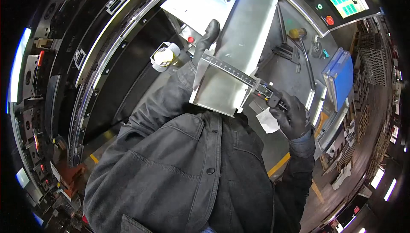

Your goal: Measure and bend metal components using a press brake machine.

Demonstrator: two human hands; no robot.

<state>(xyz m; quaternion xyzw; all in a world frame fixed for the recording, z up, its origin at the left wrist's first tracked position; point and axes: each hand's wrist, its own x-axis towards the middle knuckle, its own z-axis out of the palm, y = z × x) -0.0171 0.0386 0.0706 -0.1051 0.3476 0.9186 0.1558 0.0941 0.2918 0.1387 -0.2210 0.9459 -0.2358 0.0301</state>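
Note:
A long sheet-metal channel (245,32) with raised side walls stretches away from my chest. My left hand (206,41), in a black glove, grips its left wall; the thumb points up and the other fingers are mostly hidden. In my gloved right hand (292,115) is a digital caliper (230,70), held by its slider end with the fingers wrapped round it. The caliper's beam crosses over the near part of the channel, one jaw by the left wall and the other by the right wall. Its small display faces up.
Right of the channel, a grey bench holds a yellow-headed hammer (297,33), dark metal tools (287,53) and a blue folder (339,79). A control panel with a red button (329,20) stands beyond. Along the left runs a large machine (106,53); a white paper (268,121) lies near my right hand.

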